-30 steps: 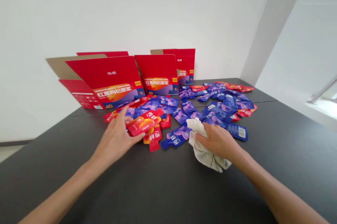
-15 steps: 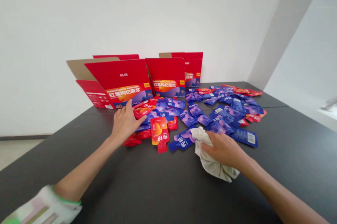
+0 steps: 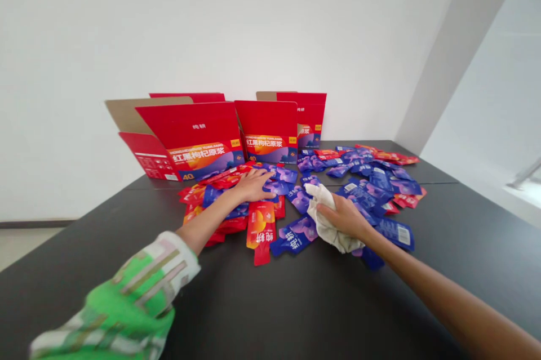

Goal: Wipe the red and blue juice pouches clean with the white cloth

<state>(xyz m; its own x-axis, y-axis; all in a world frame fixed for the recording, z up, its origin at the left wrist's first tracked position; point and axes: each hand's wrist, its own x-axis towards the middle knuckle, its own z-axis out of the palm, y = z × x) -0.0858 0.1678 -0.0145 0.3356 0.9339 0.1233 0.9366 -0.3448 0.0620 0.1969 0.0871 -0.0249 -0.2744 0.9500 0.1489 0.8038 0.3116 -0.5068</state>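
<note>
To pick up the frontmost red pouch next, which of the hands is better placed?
Probably the left hand: it lies spread on the pile just behind the red pouch, while the right hand is gripping a cloth.

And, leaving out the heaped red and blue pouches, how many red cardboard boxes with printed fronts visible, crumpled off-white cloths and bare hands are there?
Red cardboard boxes with printed fronts visible: 3
Crumpled off-white cloth: 1
Bare left hand and bare right hand: 2
Total: 6
</note>
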